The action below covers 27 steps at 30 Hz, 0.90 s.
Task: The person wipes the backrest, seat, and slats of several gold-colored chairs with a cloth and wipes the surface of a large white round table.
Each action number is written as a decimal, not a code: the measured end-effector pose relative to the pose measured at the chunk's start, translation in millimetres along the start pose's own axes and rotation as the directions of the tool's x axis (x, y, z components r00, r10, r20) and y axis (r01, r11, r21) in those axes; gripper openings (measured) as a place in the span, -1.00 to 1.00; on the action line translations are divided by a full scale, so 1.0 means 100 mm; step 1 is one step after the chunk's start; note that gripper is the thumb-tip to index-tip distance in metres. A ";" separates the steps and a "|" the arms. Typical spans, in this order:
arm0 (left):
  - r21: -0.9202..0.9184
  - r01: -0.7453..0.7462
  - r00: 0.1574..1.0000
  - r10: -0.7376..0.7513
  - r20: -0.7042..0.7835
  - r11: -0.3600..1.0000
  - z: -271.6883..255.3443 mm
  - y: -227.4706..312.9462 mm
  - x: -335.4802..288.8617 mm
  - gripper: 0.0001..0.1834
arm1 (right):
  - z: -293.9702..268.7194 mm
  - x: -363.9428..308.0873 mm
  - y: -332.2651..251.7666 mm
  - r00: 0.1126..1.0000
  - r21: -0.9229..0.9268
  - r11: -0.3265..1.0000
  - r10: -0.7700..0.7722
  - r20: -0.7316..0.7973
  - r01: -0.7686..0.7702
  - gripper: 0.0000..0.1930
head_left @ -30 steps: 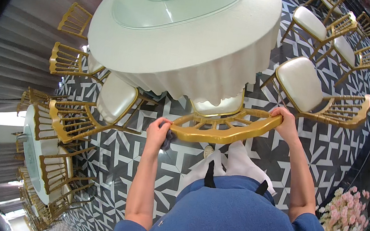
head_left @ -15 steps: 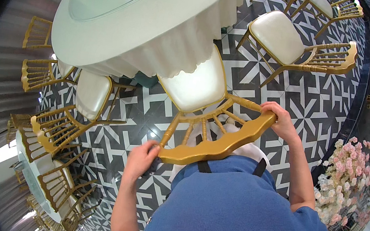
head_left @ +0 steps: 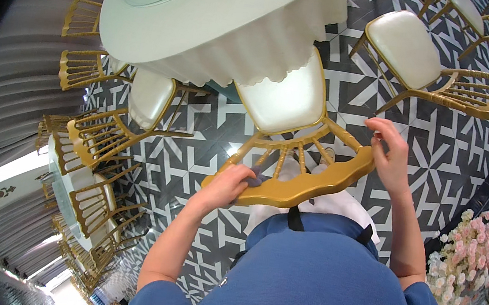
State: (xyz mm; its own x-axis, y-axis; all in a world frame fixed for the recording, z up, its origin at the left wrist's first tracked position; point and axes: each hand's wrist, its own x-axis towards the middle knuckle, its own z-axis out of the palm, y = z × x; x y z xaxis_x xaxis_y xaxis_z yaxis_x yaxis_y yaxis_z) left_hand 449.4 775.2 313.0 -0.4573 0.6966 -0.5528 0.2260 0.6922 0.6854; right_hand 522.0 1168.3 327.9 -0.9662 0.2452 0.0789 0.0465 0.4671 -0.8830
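Directly in front of me stands a gold chair with a spindled back and a white padded seat, its front part under the tablecloth. My left hand is closed on a small grey-purple cloth and presses it against the top rail, left of its middle. At the rail's right end is my right hand, fingers apart and slightly bent. Its thumb side is close to the rail; whether it touches cannot be made out.
A round table with a white cloth and glass turntable stands ahead. Another gold chair is at the right, and more chairs line the left. Pink and white flowers stand at the lower right. Grey curtains hang far left.
My left hand has moved from the rail's left end inward along it, and the cloth now shows clearly. My right hand has let go of the right end and lifted slightly. The view has shifted.
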 end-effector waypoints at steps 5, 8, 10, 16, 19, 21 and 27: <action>0.093 0.021 0.981 -0.038 0.190 0.995 -0.19 -0.66 0.27 -0.76 | 0.46 -0.03 0.02 0.999 -0.185 0.982 -0.024 0.028 0.029 -0.73; 0.068 -0.041 0.938 0.015 0.347 0.997 -0.24 -1.12 0.58 -0.76 | 0.51 -0.03 0.05 0.996 -0.265 0.964 -0.036 -0.085 0.012 -0.77; 0.066 -0.085 0.920 0.053 0.389 0.994 -0.10 -1.32 0.86 -0.75 | 0.51 -0.03 0.05 0.992 -0.272 0.962 -0.050 -0.116 0.016 -0.78; 0.189 -0.090 0.988 0.064 0.137 0.978 0.46 -2.17 1.55 -0.75 | 0.64 -0.12 -0.19 0.991 -0.360 0.932 -0.087 -0.100 0.046 -0.75; 0.326 -0.061 0.998 0.051 0.041 0.943 0.54 -2.38 1.85 -0.77 | 0.78 -0.25 -0.24 0.997 -0.473 0.878 -0.071 0.012 0.069 -0.75; 0.337 0.095 0.995 -0.102 0.004 0.937 0.48 -2.46 2.00 -0.76 | 0.81 -0.27 -0.21 0.997 -0.517 0.853 -0.072 0.022 0.072 -0.75; 0.118 0.354 0.905 -0.309 -0.293 0.928 0.60 -2.96 2.05 -0.67 | 0.85 -0.23 -0.22 0.997 -0.520 0.853 -0.066 -0.036 0.038 -0.76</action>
State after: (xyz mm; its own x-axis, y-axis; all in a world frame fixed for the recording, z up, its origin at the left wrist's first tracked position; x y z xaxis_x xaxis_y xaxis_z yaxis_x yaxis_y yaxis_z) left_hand 340.0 724.3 -32.0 -0.7358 0.3614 -0.5727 0.1487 0.9113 0.3840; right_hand 522.1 1080.0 305.8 -0.9576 0.2439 0.1536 0.1347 0.8498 -0.5096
